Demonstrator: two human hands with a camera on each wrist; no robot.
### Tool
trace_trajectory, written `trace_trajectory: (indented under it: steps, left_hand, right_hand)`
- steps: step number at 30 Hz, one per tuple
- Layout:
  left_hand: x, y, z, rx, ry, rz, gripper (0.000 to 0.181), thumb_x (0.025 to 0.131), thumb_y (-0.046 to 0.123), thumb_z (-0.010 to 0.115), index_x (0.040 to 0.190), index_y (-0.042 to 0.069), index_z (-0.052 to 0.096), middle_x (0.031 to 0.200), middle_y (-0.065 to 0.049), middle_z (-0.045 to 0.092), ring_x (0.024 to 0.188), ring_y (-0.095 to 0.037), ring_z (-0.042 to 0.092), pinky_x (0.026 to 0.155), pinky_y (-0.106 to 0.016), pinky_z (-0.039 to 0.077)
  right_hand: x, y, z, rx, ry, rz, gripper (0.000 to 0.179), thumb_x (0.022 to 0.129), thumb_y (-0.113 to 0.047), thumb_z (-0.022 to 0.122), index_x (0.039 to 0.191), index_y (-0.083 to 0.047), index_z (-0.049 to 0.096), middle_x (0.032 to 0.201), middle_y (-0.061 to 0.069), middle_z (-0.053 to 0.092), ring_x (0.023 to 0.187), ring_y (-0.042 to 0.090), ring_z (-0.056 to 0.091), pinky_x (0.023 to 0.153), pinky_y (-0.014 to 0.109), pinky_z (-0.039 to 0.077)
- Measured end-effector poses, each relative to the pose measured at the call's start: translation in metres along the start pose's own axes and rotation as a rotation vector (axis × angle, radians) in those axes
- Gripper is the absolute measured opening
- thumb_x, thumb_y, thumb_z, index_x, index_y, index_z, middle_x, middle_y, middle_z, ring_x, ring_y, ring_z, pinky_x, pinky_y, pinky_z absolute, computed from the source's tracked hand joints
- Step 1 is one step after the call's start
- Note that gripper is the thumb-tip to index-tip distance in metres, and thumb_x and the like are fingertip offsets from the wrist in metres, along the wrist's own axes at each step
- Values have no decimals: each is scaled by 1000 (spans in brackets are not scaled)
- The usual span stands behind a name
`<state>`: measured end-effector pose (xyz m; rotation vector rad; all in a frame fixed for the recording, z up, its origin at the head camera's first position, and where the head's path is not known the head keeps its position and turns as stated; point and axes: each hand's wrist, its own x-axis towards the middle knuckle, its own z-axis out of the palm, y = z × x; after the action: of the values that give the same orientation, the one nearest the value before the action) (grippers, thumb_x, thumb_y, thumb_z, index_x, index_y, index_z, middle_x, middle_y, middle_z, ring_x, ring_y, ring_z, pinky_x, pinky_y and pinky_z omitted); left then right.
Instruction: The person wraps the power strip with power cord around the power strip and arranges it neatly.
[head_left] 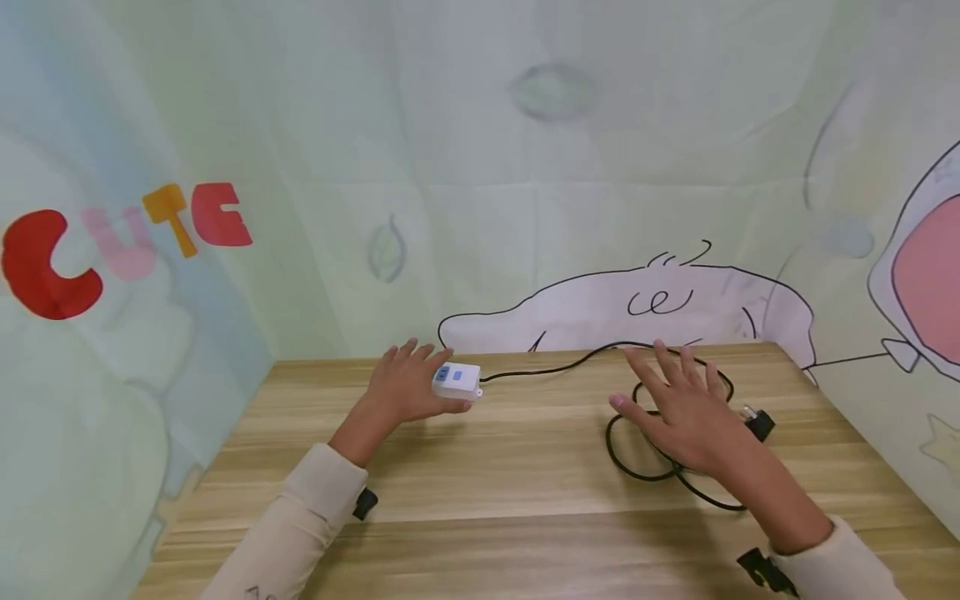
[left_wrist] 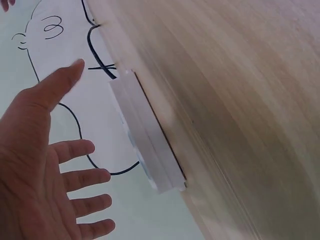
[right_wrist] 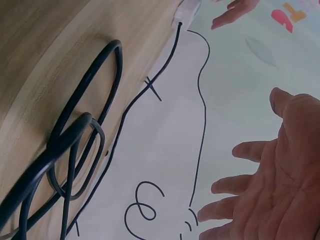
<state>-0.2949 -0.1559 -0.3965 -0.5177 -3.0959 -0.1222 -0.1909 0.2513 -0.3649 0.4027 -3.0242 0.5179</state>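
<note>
A white power strip [head_left: 459, 379] with blue sockets lies on the wooden table, left of the middle. My left hand [head_left: 408, 385] is spread beside and above it; in the left wrist view a gap shows between those fingers and the power strip [left_wrist: 147, 135]. From its right end a black cord [head_left: 555, 370] runs along the back edge into loose loops on the right. Over these loops hovers my right hand [head_left: 688, 421], fingers spread and holding nothing. A black plug [head_left: 759, 423] with metal prongs lies just right of that hand. The right wrist view shows the looped cord [right_wrist: 85, 120] apart from the palm.
The wooden table [head_left: 495, 533] ends at a printed cloth backdrop [head_left: 480, 167] behind it. More cloth with coloured letters hangs at the left, and cloth with a cartoon print at the right. Small black devices are strapped near both sleeve cuffs.
</note>
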Motion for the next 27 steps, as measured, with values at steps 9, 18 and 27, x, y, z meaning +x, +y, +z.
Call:
trace_trajectory:
  steps: [9,18,27]
  left_hand:
    - [11,-3,11,45,-77,14,86,103,52,74,174,12,43,176,-23,46,167,-52,37,134,-71,31]
    - [16,-13,23,47,-98,-1,75,106,36,70,173,11,44,175,-25,47,164,-53,41,132,-70,35]
    - [16,-13,26,44,-110,3,72,109,33,68,174,16,44,174,-24,48,162,-52,44,131,-69,37]
  right_hand:
    - [1,-3,4,-3,-28,12,86,114,-71,42,182,-22,21,187,30,8,169,67,-3,129,87,-3]
    - [3,-5,7,-22,-44,25,87,114,-73,42,182,-22,23,187,31,10,169,67,0,130,86,-2]
    - [0,-4,12,-26,-48,14,87,114,-71,45,181,-20,25,186,31,13,167,70,3,130,86,1]
